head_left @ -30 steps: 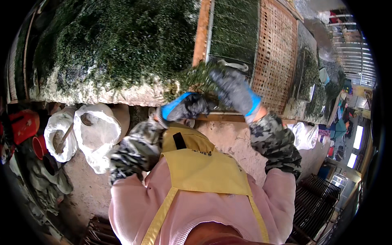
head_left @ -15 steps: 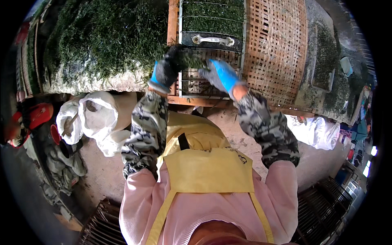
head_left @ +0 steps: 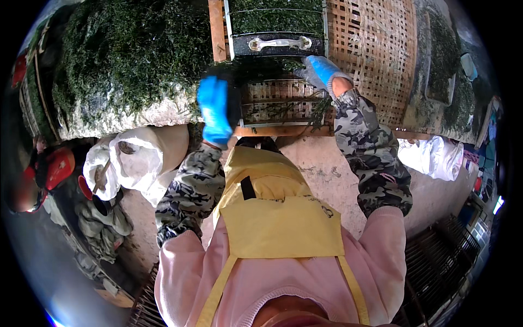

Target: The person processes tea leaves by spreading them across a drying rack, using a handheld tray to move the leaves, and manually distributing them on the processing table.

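Both gloved hands were up at the bamboo tray: left hand open and flat at its left edge, right hand gripping greens above it. Loose clumps could've easily slid off the front edge.

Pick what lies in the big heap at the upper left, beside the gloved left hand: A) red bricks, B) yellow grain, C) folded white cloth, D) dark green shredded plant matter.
D: the heap is a mass of dark green shredded strands, heaped to the left of the blue-gloved left hand.
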Motion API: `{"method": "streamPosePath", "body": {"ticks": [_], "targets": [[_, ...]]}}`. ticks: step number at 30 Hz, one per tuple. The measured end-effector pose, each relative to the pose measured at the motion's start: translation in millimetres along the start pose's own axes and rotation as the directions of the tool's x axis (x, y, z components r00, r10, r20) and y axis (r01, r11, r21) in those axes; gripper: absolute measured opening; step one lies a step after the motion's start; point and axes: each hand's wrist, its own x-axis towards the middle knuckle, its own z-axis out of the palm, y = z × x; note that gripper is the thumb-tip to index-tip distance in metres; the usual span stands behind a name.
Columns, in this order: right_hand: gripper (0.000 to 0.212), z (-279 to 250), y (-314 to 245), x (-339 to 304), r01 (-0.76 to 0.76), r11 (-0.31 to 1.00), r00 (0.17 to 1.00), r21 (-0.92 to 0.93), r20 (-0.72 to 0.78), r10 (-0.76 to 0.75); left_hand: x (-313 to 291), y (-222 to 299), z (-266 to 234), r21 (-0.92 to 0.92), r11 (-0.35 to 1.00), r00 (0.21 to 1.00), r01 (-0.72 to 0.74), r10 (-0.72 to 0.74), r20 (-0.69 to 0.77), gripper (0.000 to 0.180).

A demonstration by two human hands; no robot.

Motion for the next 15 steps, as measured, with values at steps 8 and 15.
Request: {"method": "streamPosePath", "body": {"ticks": [8, 15], "targets": [[0.046, 16, 48, -24, -0.182, -0.124, 0.96, 0.975, 0.204, 0.194, 3, -19, 69, 0.135, 0.942, 0.882, -0.308, 0.229, 0.411, 0.052], [0.04, 40, 145, -134, 0.303, 0.106, 0.694, 0.947, -0.296, 0.657, -2, -22, 72, 0.114, 0.954, 0.866, -0.276, 0.196, 0.459, 0.054]]}}
